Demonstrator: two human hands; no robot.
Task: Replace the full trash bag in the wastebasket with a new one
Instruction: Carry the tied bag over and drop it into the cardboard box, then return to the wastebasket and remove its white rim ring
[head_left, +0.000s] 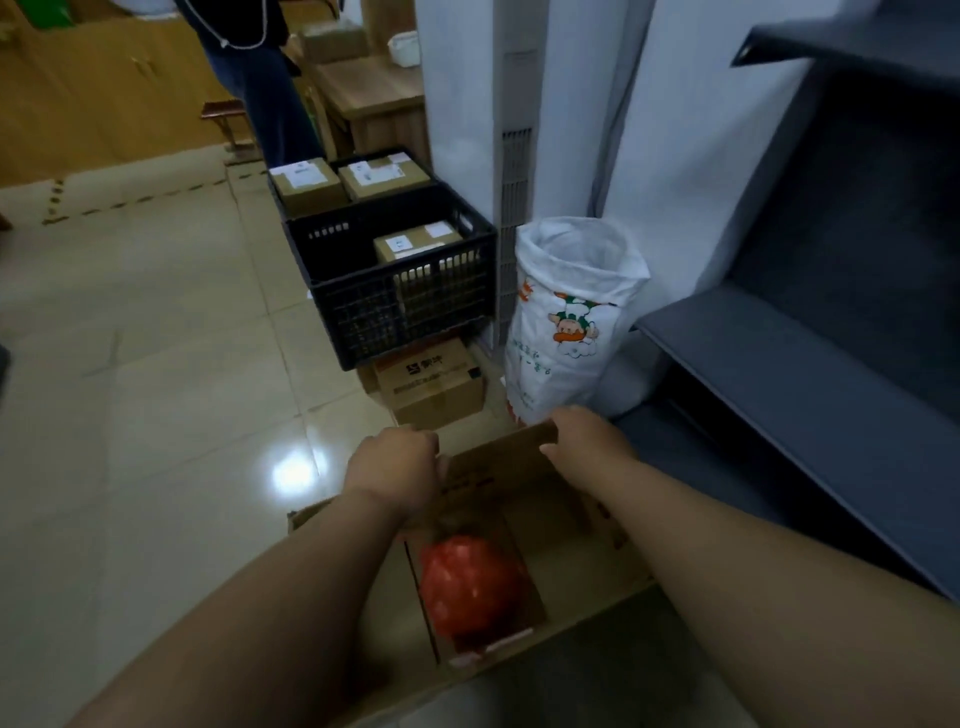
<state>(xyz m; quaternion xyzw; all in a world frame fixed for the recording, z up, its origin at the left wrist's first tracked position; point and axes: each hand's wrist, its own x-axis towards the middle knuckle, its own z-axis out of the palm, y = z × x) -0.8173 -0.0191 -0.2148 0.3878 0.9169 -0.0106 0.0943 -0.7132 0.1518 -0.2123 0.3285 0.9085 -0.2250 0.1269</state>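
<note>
**Both hands on the box's far flap, red bag lying inside**

Head view: you are looking down into an open cardboard box (540, 525) that is sitting on the tiled floor (156, 364) and serving, as far as I can judge, as the wastebasket. Your left hand (395, 467) is curling closed over the left end of the box's far flap, fingers hidden behind the cardboard. Your right hand (584, 439) is gripping the right end of the same flap, thumb showing on the near face. The red trash bag (470, 584) is lying on the bottom of the box, toward its near-left side, bulging and rounded.

Handling, as a judgement: the bag is looking like thin, soft, slick film, stuffed fairly full, so it is probably light but easy to tear and apt to slide. Squeezing its belly is risky. I cannot tell where its neck or knot is; you are likely better off finding gathered film at the top and lifting from there, with a supporting palm underneath if it sags. The flap you are holding is stiff but creasing easily.

Beyond the box's far edge, a white woven sack (566, 322) is standing open beside a black crate (395, 291) of parcels. No new bag is showing anywhere.
</note>
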